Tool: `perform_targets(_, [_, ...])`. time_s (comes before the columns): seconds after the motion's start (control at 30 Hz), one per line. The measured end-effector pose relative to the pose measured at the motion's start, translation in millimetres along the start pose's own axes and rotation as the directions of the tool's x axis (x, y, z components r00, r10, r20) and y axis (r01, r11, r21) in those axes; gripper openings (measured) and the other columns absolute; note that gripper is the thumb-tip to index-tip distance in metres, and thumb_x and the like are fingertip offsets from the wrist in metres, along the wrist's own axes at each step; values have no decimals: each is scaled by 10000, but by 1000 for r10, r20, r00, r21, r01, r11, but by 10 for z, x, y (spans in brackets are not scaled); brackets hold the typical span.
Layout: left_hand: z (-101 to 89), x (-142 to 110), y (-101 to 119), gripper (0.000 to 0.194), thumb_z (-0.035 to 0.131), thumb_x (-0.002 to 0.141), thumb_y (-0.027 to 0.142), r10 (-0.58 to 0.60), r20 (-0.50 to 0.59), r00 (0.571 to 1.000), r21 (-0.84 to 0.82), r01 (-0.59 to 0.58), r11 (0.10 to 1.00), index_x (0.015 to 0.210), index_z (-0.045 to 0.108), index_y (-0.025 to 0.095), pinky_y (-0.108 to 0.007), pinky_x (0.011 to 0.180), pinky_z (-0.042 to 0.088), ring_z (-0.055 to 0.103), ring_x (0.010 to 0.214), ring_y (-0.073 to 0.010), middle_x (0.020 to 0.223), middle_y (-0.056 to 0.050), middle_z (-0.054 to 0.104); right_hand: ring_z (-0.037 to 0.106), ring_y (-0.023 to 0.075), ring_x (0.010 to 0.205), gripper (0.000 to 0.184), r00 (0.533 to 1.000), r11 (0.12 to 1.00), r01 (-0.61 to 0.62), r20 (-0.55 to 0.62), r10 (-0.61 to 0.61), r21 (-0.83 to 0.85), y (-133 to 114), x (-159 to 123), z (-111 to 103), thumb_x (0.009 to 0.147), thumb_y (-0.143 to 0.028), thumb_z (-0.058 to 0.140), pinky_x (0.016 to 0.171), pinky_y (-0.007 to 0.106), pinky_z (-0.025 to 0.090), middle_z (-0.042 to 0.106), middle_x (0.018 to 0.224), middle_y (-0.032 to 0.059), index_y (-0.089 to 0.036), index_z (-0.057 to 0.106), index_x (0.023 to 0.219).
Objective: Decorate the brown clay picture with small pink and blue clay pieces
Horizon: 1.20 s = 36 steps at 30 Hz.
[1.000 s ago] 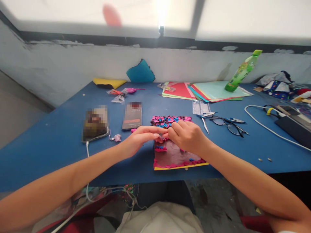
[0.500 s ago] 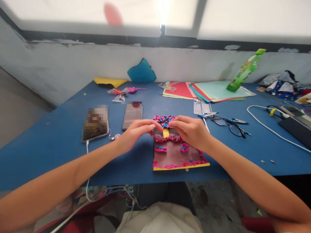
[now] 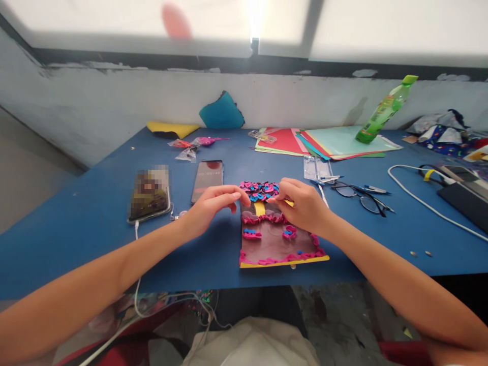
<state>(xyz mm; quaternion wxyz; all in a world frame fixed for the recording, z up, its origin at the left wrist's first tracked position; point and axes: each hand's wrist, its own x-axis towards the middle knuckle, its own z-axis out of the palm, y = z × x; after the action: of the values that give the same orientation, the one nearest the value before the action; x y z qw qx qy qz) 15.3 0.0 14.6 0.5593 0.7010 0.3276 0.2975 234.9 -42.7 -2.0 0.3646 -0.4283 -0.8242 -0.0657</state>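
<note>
A brown craft panel [image 3: 272, 244] lies flat on the blue table, edged with ruffled pink trim and a yellow strip along the front. Pink and blue petal-like pieces [image 3: 259, 191] crowd its far end, with a short yellow band [image 3: 260, 209] below them. My left hand [image 3: 219, 202] hovers at or rests on the panel's left edge, fingers bent but apart, nothing seen in them. Over the upper right of the panel, my right hand [image 3: 303, 204] is closed in a pinch, thumb against fingers. Whatever lies between those fingertips is too small to make out.
Left of the panel lie a phone [image 3: 208, 178] showing a timer and another phone [image 3: 150, 195] on a white cable. To the right are eyeglasses [image 3: 358, 197], pens and a clear case [image 3: 317, 168]. Behind stand coloured sheets [image 3: 343, 140] and a green bottle [image 3: 385, 114].
My right hand has shifted slightly right, its fingers curling tighter into a pinch and uncovering more petal pieces. My left hand has drawn back slightly to the left. The panel stays put.
</note>
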Motion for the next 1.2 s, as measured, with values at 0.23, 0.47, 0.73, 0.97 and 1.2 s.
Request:
perform_targets(0.23, [1, -3, -7, 230, 511, 781, 308, 9, 18, 1000, -10, -9, 1000, 706, 662, 153, -234, 620, 431, 564, 752, -161, 778, -49, 663, 357, 87, 556, 339, 999, 996, 29, -29, -27, 85, -11, 8, -2, 836, -131, 541, 517, 185, 287, 361, 592, -58, -219, 274, 648])
perform_targets(0.47, [6, -8, -7, 241, 510, 791, 305, 9, 41, 999, -20, -8, 1000, 681, 662, 153, -227, 621, 426, 553, 743, -155, 748, -39, 645, 307, 83, 545, 399, 996, 988, 86, -36, -82, 131, -11, 12, -19, 833, -114, 573, 507, 187, 267, 331, 581, -66, -221, 239, 643])
perform_targets(0.73, [3, -13, -6, 244, 511, 799, 295, 18, 56, 998, -38, -16, 999, 670, 661, 152, -217, 616, 423, 541, 731, -144, 736, -33, 635, 284, 78, 521, 412, 995, 984, 95, -42, -90, 150, -5, 18, -7, 835, -144, 611, 484, 183, 255, 326, 560, -73, -218, 258, 637])
perform_targets(0.97, [3, -13, 8, 255, 504, 802, 311, 6, 46, 999, -4, -6, 1000, 667, 653, 155, -235, 614, 427, 550, 737, -160, 736, -44, 639, 303, 81, 512, 409, 997, 988, 75, -12, -74, 138, -16, 13, -20, 870, -230, 593, 489, 191, 272, 345, 535, -69, -212, 277, 611])
perform_targets(1.2, [7, -23, 18, 261, 481, 803, 323, -7, 35, 999, 57, 5, 998, 676, 638, 158, -242, 616, 436, 553, 747, -169, 766, -57, 648, 361, 70, 493, 345, 991, 983, -101, 97, 87, 152, -24, 22, -28, 822, -263, 653, 484, 187, 305, 433, 557, -70, -211, 359, 650])
